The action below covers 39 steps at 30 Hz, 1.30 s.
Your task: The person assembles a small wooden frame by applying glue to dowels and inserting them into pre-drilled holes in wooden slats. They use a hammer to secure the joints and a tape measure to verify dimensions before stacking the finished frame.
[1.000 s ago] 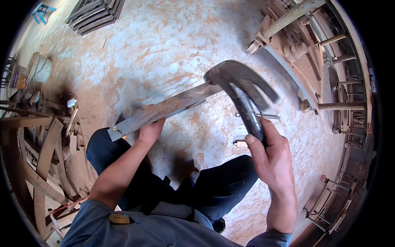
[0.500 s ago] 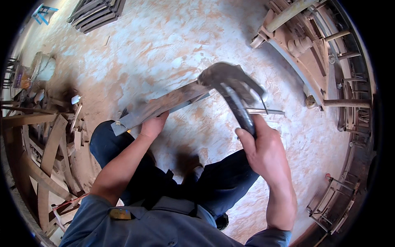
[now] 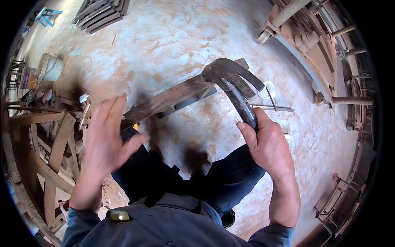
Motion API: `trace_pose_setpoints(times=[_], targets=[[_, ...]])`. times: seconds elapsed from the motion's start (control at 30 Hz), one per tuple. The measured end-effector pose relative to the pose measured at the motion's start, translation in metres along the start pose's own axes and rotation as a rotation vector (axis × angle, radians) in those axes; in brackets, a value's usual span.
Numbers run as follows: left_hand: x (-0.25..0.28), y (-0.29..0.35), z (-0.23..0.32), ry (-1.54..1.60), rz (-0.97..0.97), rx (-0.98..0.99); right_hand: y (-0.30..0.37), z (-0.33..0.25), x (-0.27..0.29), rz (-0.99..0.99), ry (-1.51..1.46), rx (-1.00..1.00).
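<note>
My right hand is wrapped round the dark handle of a claw hammer. Its head lies over the far right part of a long brown wooden beam; I cannot tell whether they touch. My left hand, somewhat blurred, is raised with fingers stretched and thumb apart, holding nothing. It hovers by the beam's near left end, partly covering that end. Beneath the beam runs a dark grey bar, joined to it by a short piece near the hammer.
Scrap wood and crossed boards crowd the left side, with a whitish bucket beyond. Slats are stacked at the far left. A wooden workbench stands at the far right, a metal-framed cart at the near right.
My left hand has let go of the beam's near end and moved left and toward me, fingers opening. My right hand still grips the hammer in nearly the same place.
</note>
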<state>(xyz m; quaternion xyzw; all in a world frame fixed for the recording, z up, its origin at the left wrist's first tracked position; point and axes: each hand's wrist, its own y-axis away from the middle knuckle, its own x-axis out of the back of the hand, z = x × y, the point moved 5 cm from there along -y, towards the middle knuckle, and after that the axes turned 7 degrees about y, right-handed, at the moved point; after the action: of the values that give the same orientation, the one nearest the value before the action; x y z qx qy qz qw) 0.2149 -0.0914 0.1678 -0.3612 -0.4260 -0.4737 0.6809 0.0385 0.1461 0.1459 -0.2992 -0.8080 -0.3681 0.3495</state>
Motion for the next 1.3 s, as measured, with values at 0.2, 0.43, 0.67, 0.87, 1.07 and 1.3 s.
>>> trace_pose_setpoints(times=[0.2,0.43,0.67,0.87,1.07,1.3], targets=[[-0.045,-0.015,-0.035,-0.076,-0.249,0.157,0.019,-0.005,-0.002,-0.023,-0.034,0.089],[-0.051,-0.021,-0.048,-0.060,-0.297,0.206,0.018,0.021,-0.103,-0.367,-0.061,-0.007],[-0.053,-0.018,-0.046,-0.088,-0.293,0.183,-0.099,0.017,-0.221,-0.472,-0.117,-0.064],[-0.055,-0.013,-0.038,-0.108,-0.243,0.119,-0.137,0.021,-0.278,-0.698,-0.717,-0.280],[-0.056,-0.012,-0.038,-0.095,-0.238,0.141,-0.135,0.036,-0.273,-0.745,-0.668,-0.359],[-0.057,-0.011,-0.038,-0.110,-0.232,0.130,-0.131,0.033,-0.272,-0.681,-0.608,-0.303]])
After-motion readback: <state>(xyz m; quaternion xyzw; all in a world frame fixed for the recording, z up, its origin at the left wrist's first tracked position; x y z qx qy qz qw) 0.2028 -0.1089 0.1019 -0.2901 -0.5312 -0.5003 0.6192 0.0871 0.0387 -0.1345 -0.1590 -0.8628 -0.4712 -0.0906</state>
